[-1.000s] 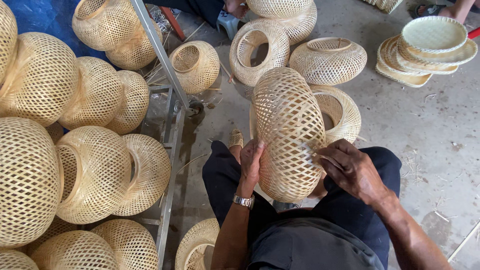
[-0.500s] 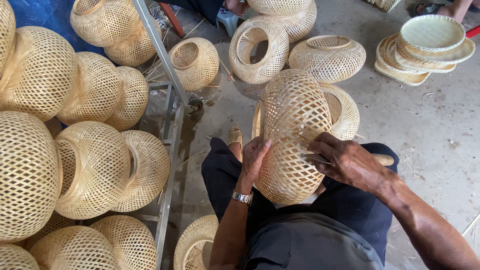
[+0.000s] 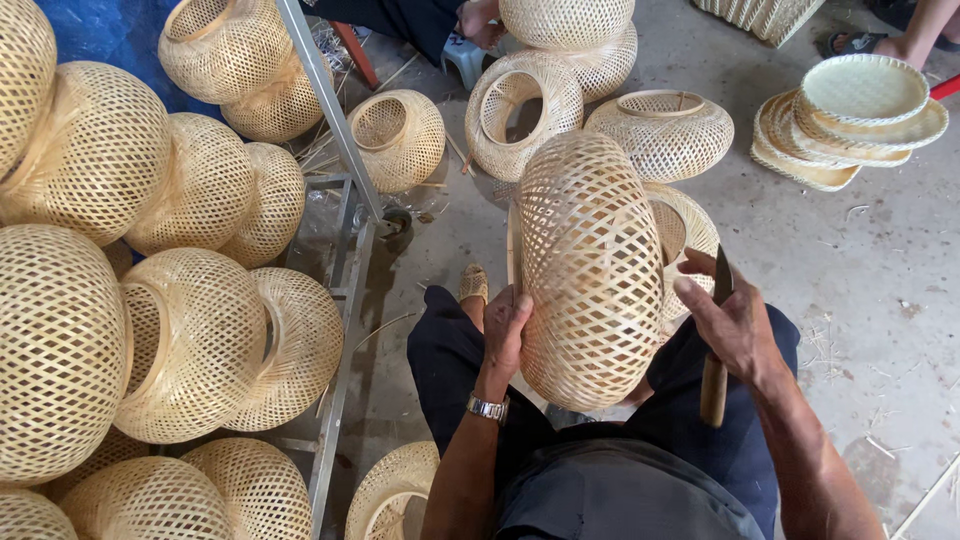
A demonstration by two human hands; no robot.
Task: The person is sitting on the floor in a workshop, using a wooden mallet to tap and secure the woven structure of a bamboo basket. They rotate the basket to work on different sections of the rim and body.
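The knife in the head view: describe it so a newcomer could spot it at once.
Start at the big woven bamboo shade standing on edge on the seated person's lap. Just beside it, the right hand grips a knife with a wooden handle: the only plain, unwoven tool among latticed baskets.

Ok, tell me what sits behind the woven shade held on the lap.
Behind the woven shade, a second open-rimmed shade peeks out at its right, resting on the concrete floor. Most of it is covered, so its left half cannot be seen.
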